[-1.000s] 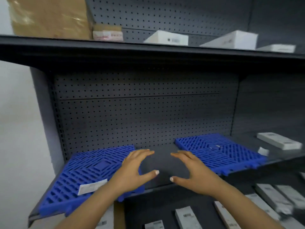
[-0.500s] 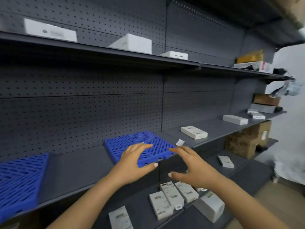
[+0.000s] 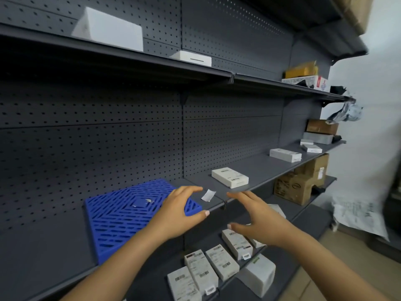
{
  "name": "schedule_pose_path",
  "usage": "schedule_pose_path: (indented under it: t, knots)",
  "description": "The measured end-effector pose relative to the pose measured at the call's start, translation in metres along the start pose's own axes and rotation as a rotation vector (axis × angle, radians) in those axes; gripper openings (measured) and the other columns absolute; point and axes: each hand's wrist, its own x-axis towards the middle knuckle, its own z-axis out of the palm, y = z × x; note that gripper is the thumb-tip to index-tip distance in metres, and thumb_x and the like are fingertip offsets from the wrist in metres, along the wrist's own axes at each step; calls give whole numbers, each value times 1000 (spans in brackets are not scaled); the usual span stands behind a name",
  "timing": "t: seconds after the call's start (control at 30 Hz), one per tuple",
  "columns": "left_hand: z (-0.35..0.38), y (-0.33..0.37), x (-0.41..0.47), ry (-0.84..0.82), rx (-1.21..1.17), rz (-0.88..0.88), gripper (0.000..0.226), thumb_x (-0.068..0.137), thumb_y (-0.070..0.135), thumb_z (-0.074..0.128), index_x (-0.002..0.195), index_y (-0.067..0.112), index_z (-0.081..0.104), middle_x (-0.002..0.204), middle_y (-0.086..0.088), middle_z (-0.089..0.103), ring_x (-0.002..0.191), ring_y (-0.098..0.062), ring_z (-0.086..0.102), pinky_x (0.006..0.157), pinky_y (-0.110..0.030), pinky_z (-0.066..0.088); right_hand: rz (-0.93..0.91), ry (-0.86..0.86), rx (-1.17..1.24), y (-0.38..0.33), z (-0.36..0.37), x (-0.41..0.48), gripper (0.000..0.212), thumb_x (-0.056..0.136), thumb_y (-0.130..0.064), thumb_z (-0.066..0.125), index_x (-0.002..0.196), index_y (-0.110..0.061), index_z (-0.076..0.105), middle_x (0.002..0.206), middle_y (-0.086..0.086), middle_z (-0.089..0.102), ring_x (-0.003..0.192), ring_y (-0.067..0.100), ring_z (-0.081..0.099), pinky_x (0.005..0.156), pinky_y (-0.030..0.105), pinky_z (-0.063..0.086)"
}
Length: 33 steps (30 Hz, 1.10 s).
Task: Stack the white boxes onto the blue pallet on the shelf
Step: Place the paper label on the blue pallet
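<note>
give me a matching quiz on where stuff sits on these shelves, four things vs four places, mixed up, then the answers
Things:
1. blue pallet
2. yellow box
3. large white box
4. labelled white boxes

Places:
A. upper shelf, far right
B. lower shelf
C. middle shelf
D. upper shelf, left

Pairs: 1-C, 2-A, 3-D, 4-B

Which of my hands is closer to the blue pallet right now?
Left. The left hand overlaps the right corner of the blue pallet; the right hand is off to its right, clear of it.
</note>
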Motion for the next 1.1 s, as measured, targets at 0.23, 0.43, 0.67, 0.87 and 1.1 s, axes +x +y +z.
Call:
schedule_pose_path:
  t: [0.23,0.43,0.67,0.87,1.1]
  knots:
    - [17,-38,82,-23,4,-27,57,83,53,62,134,39,40,137,18,41,129,-4,34,100,-23,30,3,-18,-21,52,0,81,71,86,-37,67,146,-35,29,147,-15,33,136,7,33,109,27,34]
    - [35,-60,130,-108,62,-72,55,83,53,61,133,38,41,132,15,45,125,-5,40,105,-30,36,1,-47,0,84,15,132,66,88,-28,65,146,-27,33,143,-6,40,130,13,39,104,28,38]
    - [69,-80,155,-168,124,-179,53,81,52,63,129,36,46,125,16,51,119,-7,46,103,-39,39,-37,-126,56,124,36,169,59,93,-25,59,146,-25,34,145,-5,39,133,13,38,106,24,34]
    - [89,-86,168,-153,167,-336,51,81,50,64,127,34,49,124,14,54,115,-5,50,102,-39,41,-140,-232,40,154,55,219,54,95,-23,55,146,-23,35,148,-1,39,135,17,38,108,28,34]
    - [108,-85,179,-113,331,-553,48,82,57,60,121,29,53,110,12,61,103,-9,56,97,-31,39,-306,-424,45,169,82,264,50,98,-15,48,146,-22,37,150,1,40,137,18,37,110,28,31]
